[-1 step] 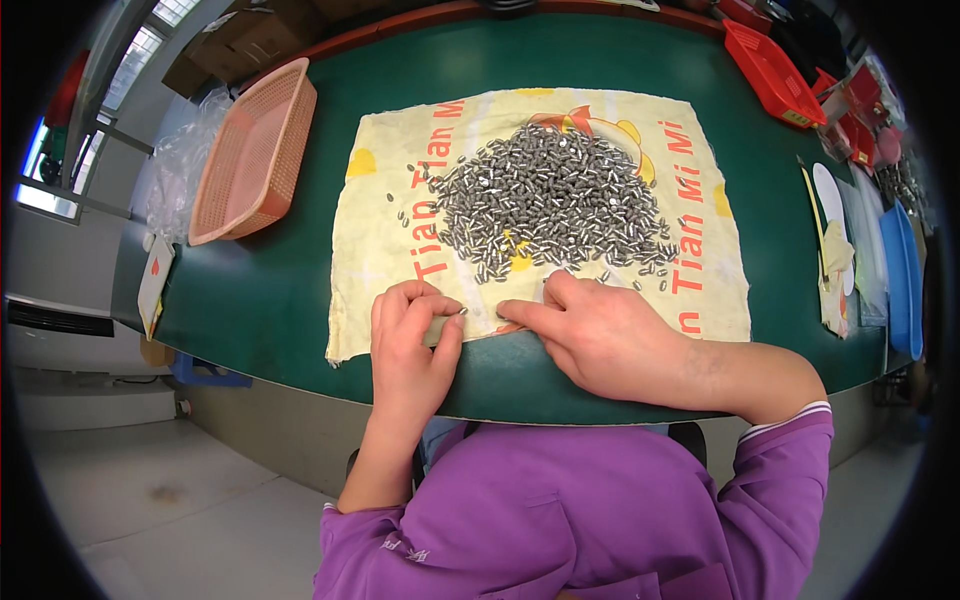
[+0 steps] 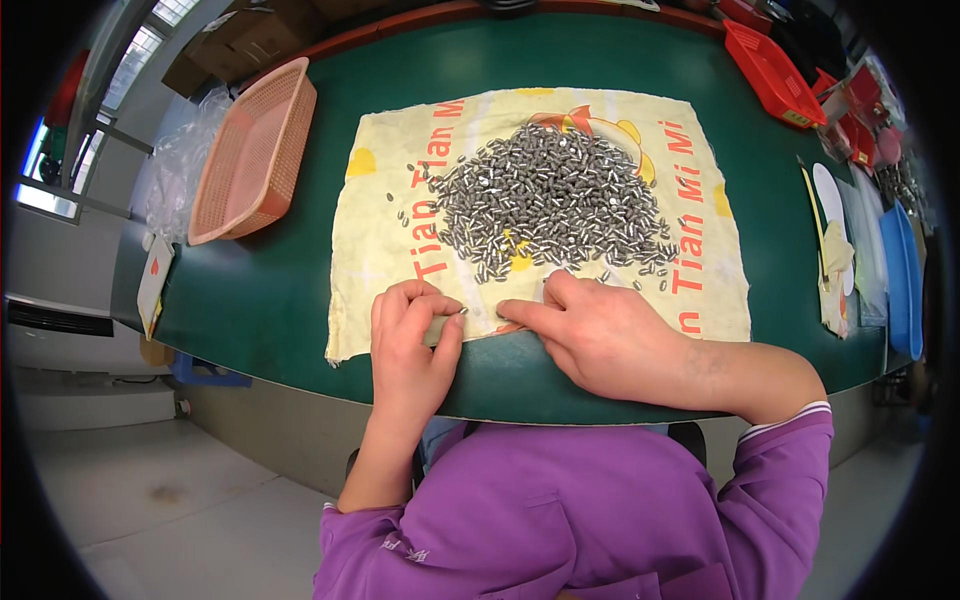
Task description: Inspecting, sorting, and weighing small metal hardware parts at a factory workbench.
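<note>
Sorting or checking small metal pieces one at a time looks like the step in hand, judging by how a seated person's two bare hands meet low over a printed yellow cloth (image 2: 365,310). The left hand (image 2: 412,325) pinches narrowly — thumb and forefinger nearly together, with a single piece (image 2: 462,311) at their tips. The right hand (image 2: 605,325) lies palm down just beside it, one digit stretched toward the left hand and the others curled under; whether it holds anything cannot be told.

Just beyond the hands is a wide heap (image 2: 550,195) of silvery-grey pieces, spread over the middle of the cloth, with a few strays near its edges. The cloth lies on a green worktop (image 2: 440,65). A pink basket (image 2: 250,150) stands to the left, well apart from the heap.

The next move seems to call for a light, exact fingertip grip — the pieces are tiny, smooth-looking and probably quick to roll away.
</note>
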Demonstrator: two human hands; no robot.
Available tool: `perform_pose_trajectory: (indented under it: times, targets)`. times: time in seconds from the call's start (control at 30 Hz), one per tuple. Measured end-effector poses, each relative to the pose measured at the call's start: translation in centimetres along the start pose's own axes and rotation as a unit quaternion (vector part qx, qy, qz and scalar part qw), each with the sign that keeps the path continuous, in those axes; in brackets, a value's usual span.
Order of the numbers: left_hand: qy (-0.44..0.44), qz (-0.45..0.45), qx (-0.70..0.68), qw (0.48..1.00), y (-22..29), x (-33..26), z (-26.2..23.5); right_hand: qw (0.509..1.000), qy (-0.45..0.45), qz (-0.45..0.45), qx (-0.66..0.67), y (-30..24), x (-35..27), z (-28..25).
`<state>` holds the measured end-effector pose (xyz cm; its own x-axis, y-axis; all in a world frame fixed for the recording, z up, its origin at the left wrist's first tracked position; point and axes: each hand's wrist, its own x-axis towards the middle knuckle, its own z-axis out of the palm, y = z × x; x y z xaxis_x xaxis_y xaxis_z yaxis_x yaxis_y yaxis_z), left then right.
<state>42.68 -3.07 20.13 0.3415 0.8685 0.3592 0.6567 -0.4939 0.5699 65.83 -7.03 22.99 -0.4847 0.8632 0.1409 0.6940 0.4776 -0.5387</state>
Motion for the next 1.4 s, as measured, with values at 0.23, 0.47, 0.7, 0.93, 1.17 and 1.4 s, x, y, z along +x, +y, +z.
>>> perform_pose_trajectory:
  times: [0.23, 0.47, 0.7, 0.93, 1.17, 1.4]
  targets:
    - [0.009, -0.003, -0.023, 1.0, -0.1, 0.1, 0.1, 1.0, 0.01, 0.008, 0.008, 0.0, 0.1, -0.1]
    - [-0.005, -0.011, -0.044, 0.999, -0.6, 0.3, 0.0, 0.997, -0.006, 0.062, 0.048, -0.5, 0.7, -1.1]
    - [0.0, -0.013, -0.053, 0.999, -0.8, 0.2, 0.3, 0.994, 0.019, 0.094, 0.058, -2.7, 1.1, -0.4]
    - [-0.002, -0.005, -0.046, 0.999, -0.7, 0.3, 0.2, 0.994, 0.005, 0.109, 0.031, -3.9, 1.4, 0.8]
    - [-0.008, -0.002, -0.042, 0.999, -0.5, 0.4, 0.1, 0.992, -0.033, 0.116, 0.034, -4.1, 1.3, 0.7]
    - [-0.011, -0.003, -0.015, 1.0, -0.1, 0.3, 0.0, 0.993, -0.026, 0.112, 0.024, -4.2, 1.3, 1.2]
